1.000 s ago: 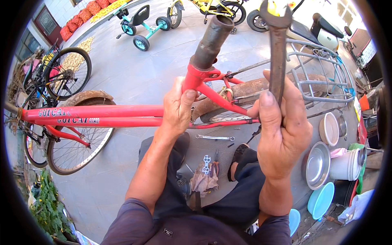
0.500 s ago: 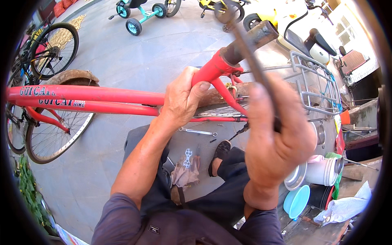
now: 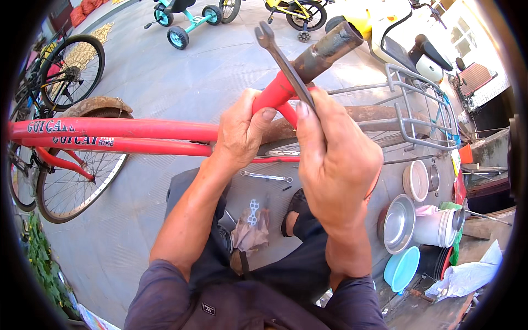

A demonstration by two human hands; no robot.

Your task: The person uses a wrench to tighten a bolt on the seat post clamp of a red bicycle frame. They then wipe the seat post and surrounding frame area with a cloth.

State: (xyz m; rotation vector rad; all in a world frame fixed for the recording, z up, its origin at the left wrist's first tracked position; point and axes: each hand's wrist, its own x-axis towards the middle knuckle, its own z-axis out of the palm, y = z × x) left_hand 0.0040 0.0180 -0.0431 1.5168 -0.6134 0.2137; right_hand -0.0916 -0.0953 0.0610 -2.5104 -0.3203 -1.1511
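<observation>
Lining-up stage, I reckon: my left hand [image 3: 237, 132]'s wrapped round the red bike frame [image 3: 165, 130], my right hand [image 3: 338, 162] grips 1 wrench [image 3: 289, 69] by the rusty tube [image 3: 329, 52]. Next move probably needs steadiness.

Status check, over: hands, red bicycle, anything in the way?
Left hand gripping red metal bicycle frame. Right hand holding dark, open-ended metal wrench. Wrench covers part of frame in view; contact unclear.

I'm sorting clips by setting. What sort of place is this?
Probably a home's outdoor yard: sunlit grey paving, leafy green plants at the left, and a small turquoise tricycle standing on the ground.
</observation>
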